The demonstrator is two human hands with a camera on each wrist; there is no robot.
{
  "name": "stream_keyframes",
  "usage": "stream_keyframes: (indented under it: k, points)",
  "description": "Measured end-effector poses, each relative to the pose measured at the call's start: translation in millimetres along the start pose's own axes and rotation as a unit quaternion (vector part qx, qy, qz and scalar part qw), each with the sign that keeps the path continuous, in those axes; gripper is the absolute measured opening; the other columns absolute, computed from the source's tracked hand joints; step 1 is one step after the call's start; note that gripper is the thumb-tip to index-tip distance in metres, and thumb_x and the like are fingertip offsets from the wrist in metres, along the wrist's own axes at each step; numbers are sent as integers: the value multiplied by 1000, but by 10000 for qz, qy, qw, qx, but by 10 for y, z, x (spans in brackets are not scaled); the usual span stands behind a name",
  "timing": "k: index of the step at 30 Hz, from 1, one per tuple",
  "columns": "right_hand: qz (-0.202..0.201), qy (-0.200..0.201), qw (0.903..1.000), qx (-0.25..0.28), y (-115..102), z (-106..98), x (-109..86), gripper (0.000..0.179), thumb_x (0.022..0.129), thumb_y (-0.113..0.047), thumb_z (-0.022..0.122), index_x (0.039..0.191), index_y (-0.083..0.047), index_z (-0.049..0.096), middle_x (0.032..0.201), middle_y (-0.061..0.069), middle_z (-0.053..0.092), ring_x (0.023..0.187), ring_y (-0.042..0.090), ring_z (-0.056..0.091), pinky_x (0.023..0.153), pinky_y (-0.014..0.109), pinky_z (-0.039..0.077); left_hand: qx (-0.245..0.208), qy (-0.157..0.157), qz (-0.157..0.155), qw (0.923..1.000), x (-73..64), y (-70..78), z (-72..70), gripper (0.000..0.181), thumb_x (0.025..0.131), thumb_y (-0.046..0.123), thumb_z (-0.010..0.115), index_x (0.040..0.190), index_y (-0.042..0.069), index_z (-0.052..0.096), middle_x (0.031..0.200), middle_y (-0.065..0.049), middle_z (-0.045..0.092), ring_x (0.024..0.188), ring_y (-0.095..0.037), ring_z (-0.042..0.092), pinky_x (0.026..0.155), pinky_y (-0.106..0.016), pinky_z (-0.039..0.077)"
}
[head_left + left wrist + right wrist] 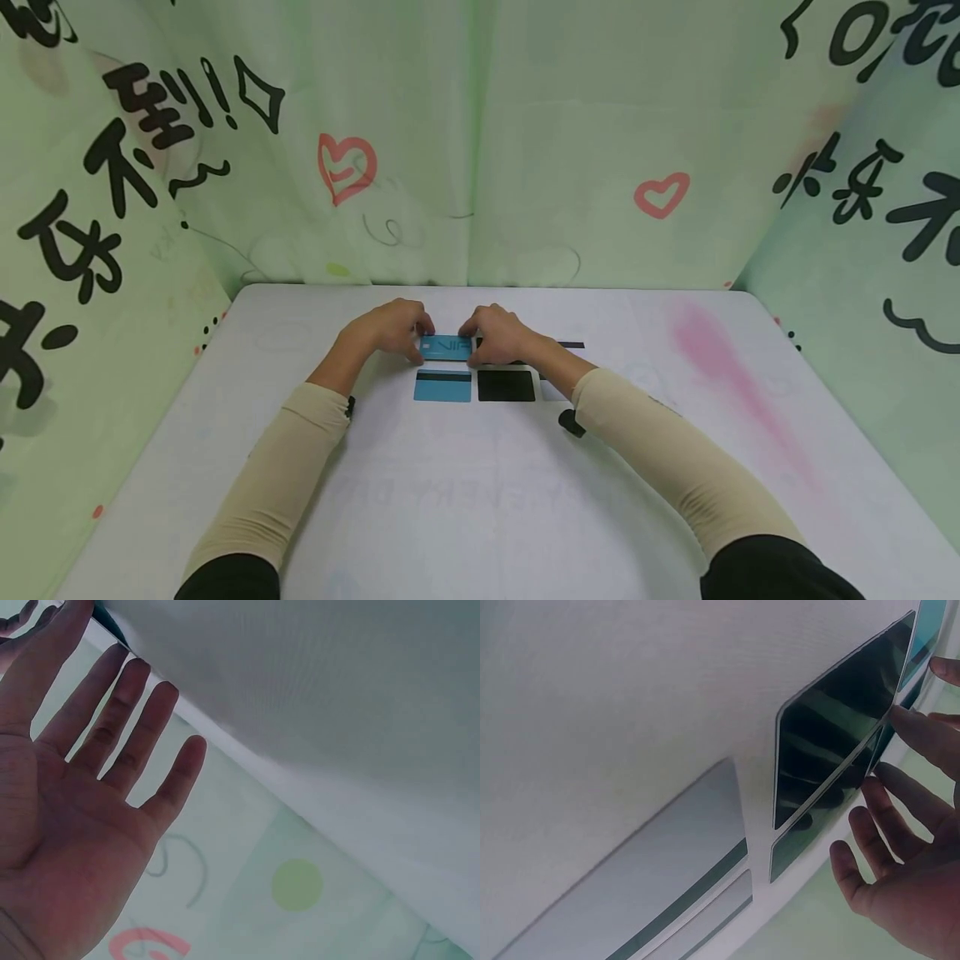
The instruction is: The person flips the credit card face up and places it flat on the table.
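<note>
A blue bank-style card with "VIP" lettering (446,348) lies between my two hands, face up in the far row of cards. My left hand (392,327) pinches its left end, thumb at the near corner and a fingertip at the far one. At the right end, my right hand (507,335) holds it the same way. Right below is a blue card with a black stripe (442,390). Beside that lies a glossy black card (506,386). A second black card (817,821) is largely covered by my right hand in the head view.
Two pale cards with dark stripes lie at the right end of the rows; the nearer pale card (667,840) shows in the right wrist view. The white table (465,500) ends just behind the cards at a green curtain (555,183) with drawn hearts and writing.
</note>
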State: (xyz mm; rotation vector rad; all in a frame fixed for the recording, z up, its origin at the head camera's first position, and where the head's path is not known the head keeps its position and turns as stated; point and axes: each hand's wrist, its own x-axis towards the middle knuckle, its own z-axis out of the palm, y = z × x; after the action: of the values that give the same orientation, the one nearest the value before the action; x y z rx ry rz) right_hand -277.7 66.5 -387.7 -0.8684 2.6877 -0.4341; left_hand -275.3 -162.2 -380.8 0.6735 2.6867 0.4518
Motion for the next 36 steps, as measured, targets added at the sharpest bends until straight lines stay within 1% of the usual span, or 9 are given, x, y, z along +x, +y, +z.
stream_keyframes:
  k: [8, 20, 31, 36]
  points:
    - [14, -4, 9999, -99, -4, -2, -5, 52, 88, -24, 81, 135, -7, 70, 136, 13, 64, 126, 32, 55, 103, 57, 48, 70, 27, 13, 10000, -10, 11, -6, 52, 83, 20, 88, 129, 5, 70, 122, -12, 68, 113, -27, 62, 101, -44, 51]
    - [55, 30, 9999, -100, -26, 6, -15, 52, 88, -24, 80, 136, -6, 69, 134, 13, 65, 123, 30, 56, 102, 56, 49, 217, 49, 44, 9997, -10, 2, 18, 52, 84, 21, 87, 130, 5, 69, 123, -11, 68, 115, -27, 62, 102, -44, 51]
    - [92, 39, 9999, -141, -12, 27, -3, 54, 87, -24, 81, 137, -7, 68, 132, 13, 65, 123, 31, 56, 102, 55, 50, 181, 99, 87, 9998, -28, -30, 39, 52, 84, 20, 86, 131, 4, 69, 124, -12, 67, 117, -28, 62, 104, -44, 50]
    - [95, 86, 9998, -132, -5, 19, -8, 55, 87, -24, 80, 138, -7, 68, 130, 14, 65, 122, 31, 56, 101, 56, 50, 237, 122, 88, 9996, -56, -16, 36, 53, 85, 20, 86, 132, 4, 68, 124, -12, 65, 118, -28, 61, 103, -45, 50]
